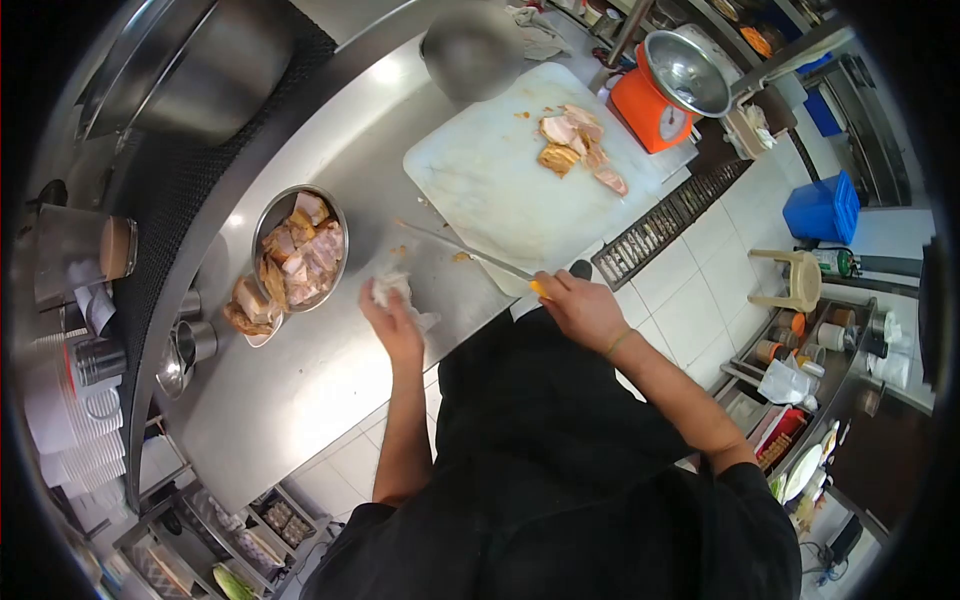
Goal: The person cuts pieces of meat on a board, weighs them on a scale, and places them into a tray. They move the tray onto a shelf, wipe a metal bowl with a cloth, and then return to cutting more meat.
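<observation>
My right hand is closed round the yellow handle of a knife. Its long, narrow blade points left, its tip over the steel counter and its middle near the edge of the white cutting board. My left hand, partly blurred, grasps a crumpled white wipe, cloth or paper, above the counter. Pieces of cooked pork lie on the far right part of the board. Left of my left hand stands a steel bowl filled with pork chunks.
An orange kitchen scale with a steel pan stands beyond the board. A blurred round steel bowl is at the board's far left corner. More meat sits in a small white dish beside the filled bowl. Steel cups and ladles lie farther left.
</observation>
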The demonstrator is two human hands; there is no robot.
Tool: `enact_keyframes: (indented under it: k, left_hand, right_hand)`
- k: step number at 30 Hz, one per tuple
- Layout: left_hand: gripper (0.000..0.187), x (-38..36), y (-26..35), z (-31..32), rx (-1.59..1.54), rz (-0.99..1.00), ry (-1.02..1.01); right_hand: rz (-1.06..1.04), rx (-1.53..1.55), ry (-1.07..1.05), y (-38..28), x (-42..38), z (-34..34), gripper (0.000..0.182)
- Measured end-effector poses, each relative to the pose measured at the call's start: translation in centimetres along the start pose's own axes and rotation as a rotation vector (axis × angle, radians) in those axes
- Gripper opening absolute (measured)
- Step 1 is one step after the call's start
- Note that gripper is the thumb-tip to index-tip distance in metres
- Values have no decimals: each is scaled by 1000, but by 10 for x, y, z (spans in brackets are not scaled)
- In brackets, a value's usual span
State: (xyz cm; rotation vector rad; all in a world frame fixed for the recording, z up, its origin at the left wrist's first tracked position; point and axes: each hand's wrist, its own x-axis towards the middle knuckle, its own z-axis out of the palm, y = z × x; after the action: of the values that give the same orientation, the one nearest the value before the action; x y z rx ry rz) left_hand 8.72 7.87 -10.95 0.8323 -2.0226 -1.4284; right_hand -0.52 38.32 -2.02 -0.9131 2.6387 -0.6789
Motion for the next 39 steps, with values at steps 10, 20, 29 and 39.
enact_keyframes:
  k: [10, 20, 29, 39]
  left_hand:
    - [45, 11, 5, -25, -1492, -548, -65]
    - [43, -22, -11, -22, -1114, -569, -143]
    - [95, -31, 0, -33, 650, 246, -406]
    - [113, 5, -15, -42, 868, 195, -816]
  right_hand:
    - [693, 618, 156, 59, -122, -22, 29]
    - [446, 620, 59, 34, -99, 41, 33]
    - [81, 499, -103, 27, -38, 18, 32]
    - [880, 825, 120, 82, -160, -3, 27]
